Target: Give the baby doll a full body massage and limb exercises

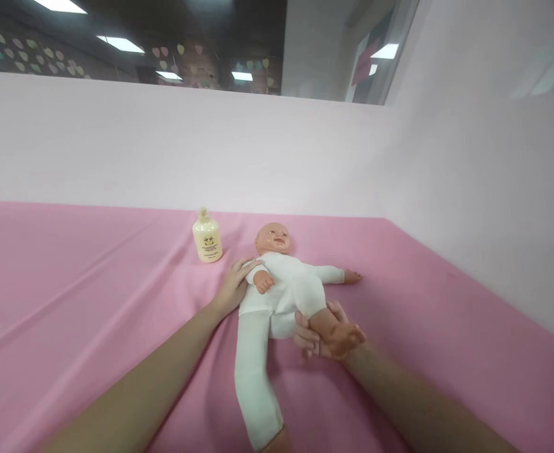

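Camera, single, head-worn: you are looking forward and down across the pink surface (116, 283), facing its far edge, the far right corner falling right of centre. Range, close: your left hand (234, 283) and right hand (320, 335) are occupying mid-frame; white wall (173, 145) and glass pane (229, 47) are filling the top.

Between seven and eight o'clock, my left forearm (163, 371) is bare and slender, tapering to a narrow wrist; my left grip (235, 284) has slim fingers. Between four and five, my right forearm (413, 390) and right grip (322, 348) are bare too.
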The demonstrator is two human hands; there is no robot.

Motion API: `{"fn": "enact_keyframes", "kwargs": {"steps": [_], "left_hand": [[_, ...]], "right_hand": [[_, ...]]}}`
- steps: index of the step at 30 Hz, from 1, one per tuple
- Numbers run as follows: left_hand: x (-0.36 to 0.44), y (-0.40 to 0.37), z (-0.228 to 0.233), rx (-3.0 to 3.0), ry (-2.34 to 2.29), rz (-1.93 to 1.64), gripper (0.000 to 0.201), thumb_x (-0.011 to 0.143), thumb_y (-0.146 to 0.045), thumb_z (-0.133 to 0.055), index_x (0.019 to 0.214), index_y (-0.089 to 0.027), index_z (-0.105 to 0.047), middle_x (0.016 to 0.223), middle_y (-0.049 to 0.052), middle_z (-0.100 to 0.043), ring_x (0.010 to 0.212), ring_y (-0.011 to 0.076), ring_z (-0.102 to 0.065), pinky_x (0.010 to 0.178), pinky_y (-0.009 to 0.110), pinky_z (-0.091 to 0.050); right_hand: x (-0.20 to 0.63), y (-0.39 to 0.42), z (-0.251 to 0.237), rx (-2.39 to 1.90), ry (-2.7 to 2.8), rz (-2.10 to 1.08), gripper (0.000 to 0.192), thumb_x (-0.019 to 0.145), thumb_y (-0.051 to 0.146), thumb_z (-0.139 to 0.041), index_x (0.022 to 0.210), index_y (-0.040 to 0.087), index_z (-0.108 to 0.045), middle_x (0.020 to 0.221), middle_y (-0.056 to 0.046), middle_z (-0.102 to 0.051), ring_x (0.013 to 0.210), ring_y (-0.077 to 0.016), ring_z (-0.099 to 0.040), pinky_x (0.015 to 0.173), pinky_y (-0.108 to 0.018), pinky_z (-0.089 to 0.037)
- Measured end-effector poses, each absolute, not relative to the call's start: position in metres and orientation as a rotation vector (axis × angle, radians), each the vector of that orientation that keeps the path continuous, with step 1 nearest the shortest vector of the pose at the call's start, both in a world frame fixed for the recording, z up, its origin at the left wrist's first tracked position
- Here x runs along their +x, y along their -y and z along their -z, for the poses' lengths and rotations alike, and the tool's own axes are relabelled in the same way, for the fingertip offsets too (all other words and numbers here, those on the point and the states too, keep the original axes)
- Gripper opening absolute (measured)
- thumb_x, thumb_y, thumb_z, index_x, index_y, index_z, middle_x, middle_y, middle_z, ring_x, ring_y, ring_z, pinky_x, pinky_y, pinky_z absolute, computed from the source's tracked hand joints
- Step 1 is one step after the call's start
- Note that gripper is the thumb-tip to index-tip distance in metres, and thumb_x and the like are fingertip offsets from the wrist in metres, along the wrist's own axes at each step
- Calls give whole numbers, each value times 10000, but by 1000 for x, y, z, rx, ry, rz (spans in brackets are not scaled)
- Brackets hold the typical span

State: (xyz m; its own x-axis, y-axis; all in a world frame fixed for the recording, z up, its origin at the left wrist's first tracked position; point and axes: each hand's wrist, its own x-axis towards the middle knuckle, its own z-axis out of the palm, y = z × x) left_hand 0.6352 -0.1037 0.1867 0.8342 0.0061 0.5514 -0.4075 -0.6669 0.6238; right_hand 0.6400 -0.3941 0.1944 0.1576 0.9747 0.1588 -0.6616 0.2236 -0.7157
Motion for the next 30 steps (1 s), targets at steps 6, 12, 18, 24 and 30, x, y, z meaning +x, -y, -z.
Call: {"fn": "enact_keyframes", "kwargs": {"steps": [6, 12, 18, 24, 30], "left_hand": [[637, 102, -186, 2246, 316, -653, 531, 913, -115, -390, 1365, -312, -588, 1434, 60, -508, 1328, 241, -453, 1153, 463, -343], [635, 103, -188, 2248, 308, -658, 514, 918, -124, -395, 1352, -311, -597, 1417, 59, -524, 1309, 240, -468, 1142, 464, -354], [635, 104, -188, 2240, 312, -675, 498, 927, -136, -401, 1344, -314, -606, 1407, 61, -536, 1299, 247, -475, 1136, 469, -357], [636, 104, -190, 2161, 314, -688, 401, 945, -241, -482, 1325, -280, -602, 1354, 71, -589, 1257, 249, -513, 1118, 454, -373], [641, 101, -185, 2010, 198, -673, 336, 954, -359, -510, 1246, -230, -612, 1294, 87, -632, 1215, 261, -562, 1095, 454, -408]], "right_hand": [[640, 383, -210, -605, 388, -1157, 592, 768, 790, -407, 766, 213, -534, 602, 49, -335, 626, -128, -374, 630, -301, -460], [642, 384, -208, -629, 385, -1158, 614, 724, 823, -425, 757, 220, -534, 594, 51, -307, 617, -129, -356, 607, -299, -451], [641, 384, -208, -571, 423, -1175, 573, 767, 760, -437, 794, 200, -551, 612, 47, -346, 631, -129, -371, 641, -297, -467], [640, 384, -205, -538, 549, -1173, 599, 782, 789, -403, 820, 208, -545, 622, 36, -393, 621, -140, -407, 635, -341, -483], [636, 389, -189, -483, 808, -1334, 601, 657, 750, -595, 842, 178, -581, 655, 10, -546, 649, -168, -557, 674, -360, -551]]}}
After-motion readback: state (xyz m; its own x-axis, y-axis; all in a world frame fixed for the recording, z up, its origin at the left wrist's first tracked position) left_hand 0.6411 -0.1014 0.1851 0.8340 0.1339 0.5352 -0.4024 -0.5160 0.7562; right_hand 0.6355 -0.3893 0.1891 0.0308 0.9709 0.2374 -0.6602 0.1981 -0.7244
